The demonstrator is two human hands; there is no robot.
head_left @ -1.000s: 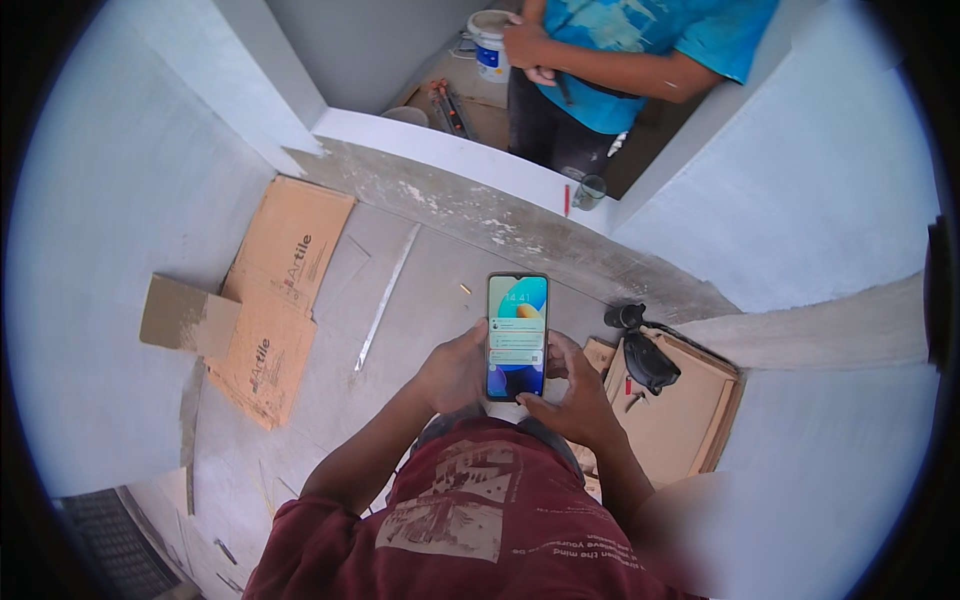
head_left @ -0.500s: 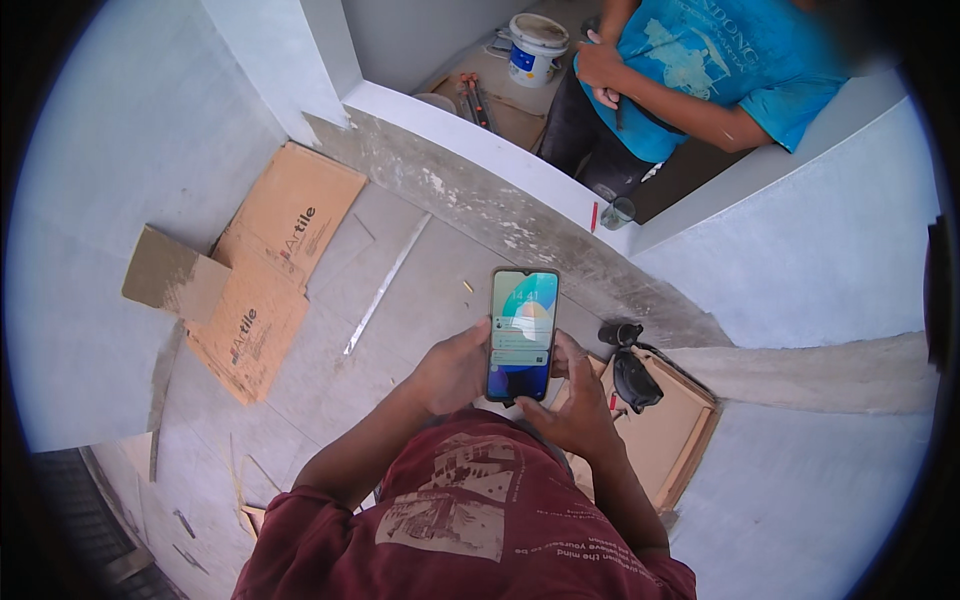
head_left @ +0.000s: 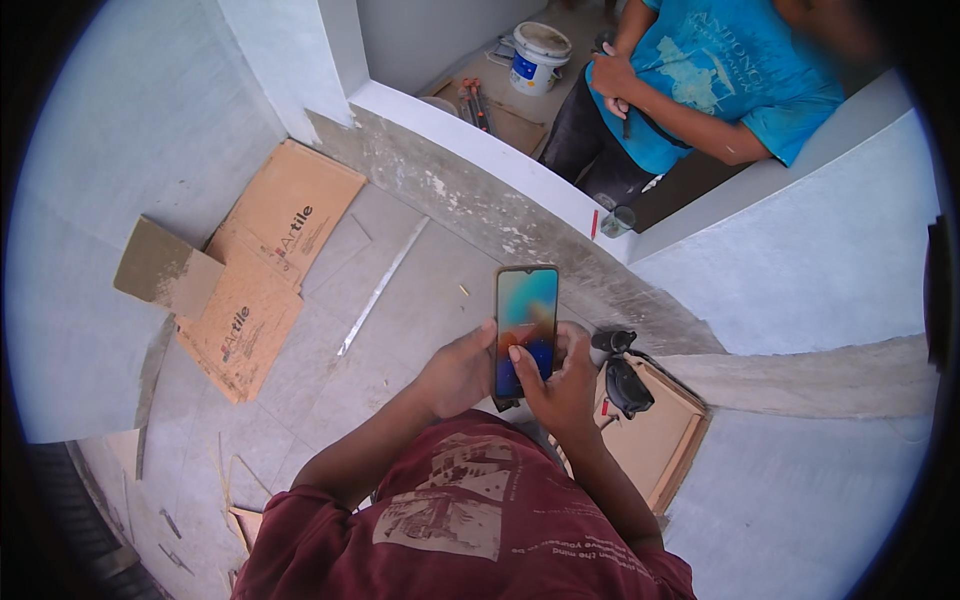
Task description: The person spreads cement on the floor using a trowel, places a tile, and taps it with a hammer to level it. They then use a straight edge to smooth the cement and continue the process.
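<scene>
A smartphone [head_left: 526, 300] with a colourful lit screen is held upright in both my hands, in front of my maroon shirt. My left hand [head_left: 455, 375] grips its left edge, thumb along the side. My right hand [head_left: 560, 390] wraps round the lower right, with the thumb lying over the lower screen. Just right of the phone, a black bag-like object [head_left: 625, 385] rests on a wooden-edged board [head_left: 655, 430] on the floor, beside a small dark cylindrical item [head_left: 617, 340].
Cardboard sheets [head_left: 250, 310] and a tile piece [head_left: 150, 260] lie left, near a long metal strip [head_left: 383, 285]. Beyond a white ledge [head_left: 450, 120], a person in a blue shirt [head_left: 710, 70] holds a dark tool near a white bucket [head_left: 534, 70]. A glass [head_left: 617, 222] stands on the ledge.
My right thumb has moved up from the phone's bottom edge onto the screen, whose display has changed. The view has shifted, so the person across the ledge appears further right.
</scene>
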